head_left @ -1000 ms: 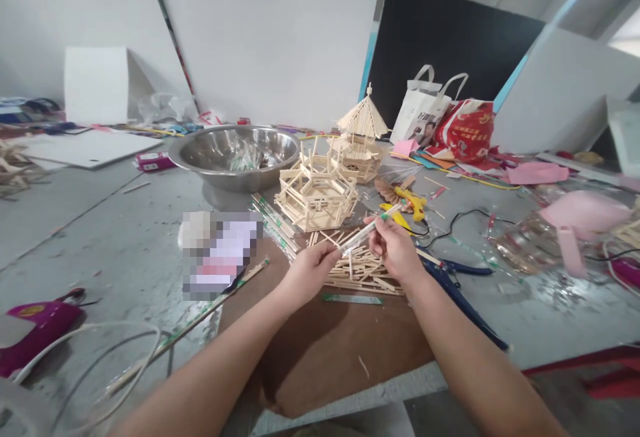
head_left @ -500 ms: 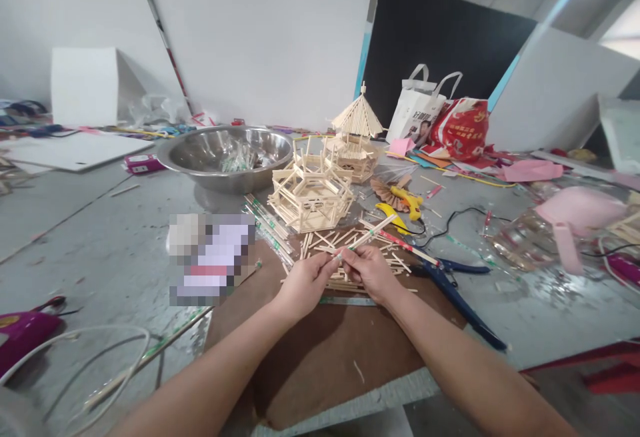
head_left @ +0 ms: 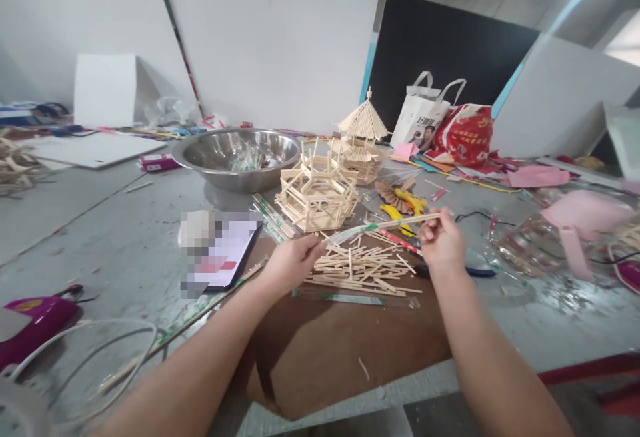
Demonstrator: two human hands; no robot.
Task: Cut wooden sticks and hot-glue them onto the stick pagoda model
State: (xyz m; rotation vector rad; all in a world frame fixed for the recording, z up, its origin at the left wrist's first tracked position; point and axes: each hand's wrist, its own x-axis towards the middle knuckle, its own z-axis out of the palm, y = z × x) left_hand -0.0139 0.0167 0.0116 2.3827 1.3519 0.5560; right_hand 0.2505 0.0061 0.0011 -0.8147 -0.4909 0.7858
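Observation:
My left hand [head_left: 295, 260] is closed on one end of a clear plastic chopstick wrapper [head_left: 343, 235] with green print. A pair of wooden chopsticks [head_left: 413, 219] sticks out of that wrapper, and my right hand [head_left: 443, 240] pinches their far end. Between and below my hands lies a loose pile of short wooden sticks [head_left: 360, 267] on a brown board [head_left: 320, 350]. An emptied-looking wrapper [head_left: 355, 299] rests along the pile's near side. Just behind stands an open six-sided stick frame [head_left: 320, 197].
A roofed stick pavilion [head_left: 363, 127] and a steel basin [head_left: 240, 180] stand farther back. Wrapped chopsticks [head_left: 273, 217] and a phone [head_left: 233, 250] lie left. To the right are a yellow glue gun [head_left: 411, 202], a blue-handled tool [head_left: 480, 271] partly behind my right arm, and a pink-topped clear container [head_left: 530, 240].
My hands were together on the wrapped chopsticks. Now my right hand has moved right and up, drawing the chopsticks partly out, while my left hand keeps the wrapper, slightly farther left.

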